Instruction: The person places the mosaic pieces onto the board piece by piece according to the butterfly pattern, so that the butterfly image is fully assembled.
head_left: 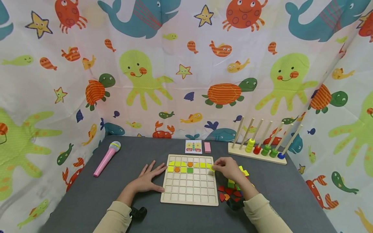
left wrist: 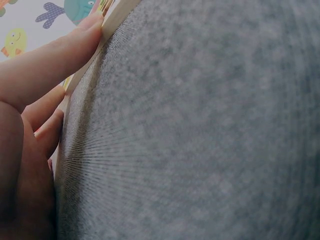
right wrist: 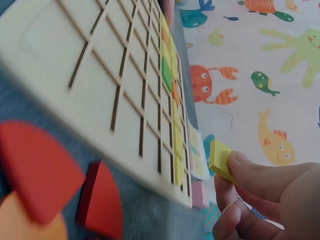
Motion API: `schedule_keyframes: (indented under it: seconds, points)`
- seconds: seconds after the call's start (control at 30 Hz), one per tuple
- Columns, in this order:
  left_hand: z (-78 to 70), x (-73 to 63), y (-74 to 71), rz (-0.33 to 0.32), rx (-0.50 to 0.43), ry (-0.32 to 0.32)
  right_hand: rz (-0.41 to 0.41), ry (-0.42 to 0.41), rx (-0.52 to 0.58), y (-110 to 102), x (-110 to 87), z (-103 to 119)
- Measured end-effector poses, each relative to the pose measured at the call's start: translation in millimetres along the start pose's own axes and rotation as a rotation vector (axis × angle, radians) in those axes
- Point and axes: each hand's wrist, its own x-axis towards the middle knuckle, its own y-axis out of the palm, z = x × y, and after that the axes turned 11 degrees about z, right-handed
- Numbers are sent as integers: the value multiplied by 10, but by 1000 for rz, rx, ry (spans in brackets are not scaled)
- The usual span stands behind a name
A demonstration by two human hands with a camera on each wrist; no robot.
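A wooden grid board [head_left: 189,191] lies on the grey table, with yellow square tiles [head_left: 171,163], orange round tiles [head_left: 190,164] and one green square [head_left: 190,170] in its upper rows. My right hand [head_left: 228,166] pinches a yellow square tile [right wrist: 220,160] between thumb and fingers, at the board's upper right edge. In the right wrist view that tile is held up off the board. My left hand [head_left: 147,179] rests at the board's left side with fingers spread, its thumb [left wrist: 75,52] touching the board's edge in the left wrist view.
Loose red pieces [right wrist: 102,200] and yellow and green blocks [head_left: 231,183] lie right of the board, partly under my right forearm. Behind the board are a picture card [head_left: 193,147] and a pink block [head_left: 207,147]. A peg stand [head_left: 256,154] stands back right, a pink microphone [head_left: 106,160] left.
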Motion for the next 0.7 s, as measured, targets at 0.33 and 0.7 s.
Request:
schedule_keyframes:
  seconds: [0.33,0.7]
  points:
    - [-10,-18,-2,-6,-3,24,59,-48,28,159,136,203]
    - [-83,-39,-44,22,7,-24,88,-87,38,354,311,308]
